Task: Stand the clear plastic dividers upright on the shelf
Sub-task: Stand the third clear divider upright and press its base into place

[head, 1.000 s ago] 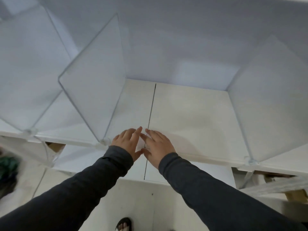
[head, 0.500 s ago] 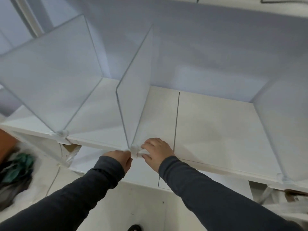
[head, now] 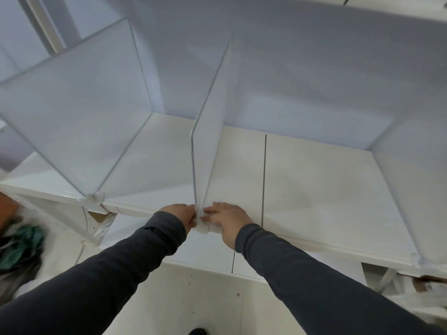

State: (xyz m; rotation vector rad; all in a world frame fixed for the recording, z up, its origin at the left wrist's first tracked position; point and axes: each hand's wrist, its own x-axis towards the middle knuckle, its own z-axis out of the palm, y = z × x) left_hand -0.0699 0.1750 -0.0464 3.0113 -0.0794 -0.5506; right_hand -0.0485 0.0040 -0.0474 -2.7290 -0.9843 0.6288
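Middle divider [head: 210, 131] between upright neighbours [head: 79, 122], hands [head: 180, 215] seemingly pinching its clip [head: 202, 228]

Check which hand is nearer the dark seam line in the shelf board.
Right. The right hand lies just left of the seam; the left hand sits farther left, beyond the middle divider.

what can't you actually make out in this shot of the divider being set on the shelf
Head view only:
- Clip at the foot of the middle divider: covered by the left hand and right hand, so its seating on the shelf is unclear.
- Right divider: cut off by the frame's right edge.
- Green bundle at lower left: too blurred to identify.
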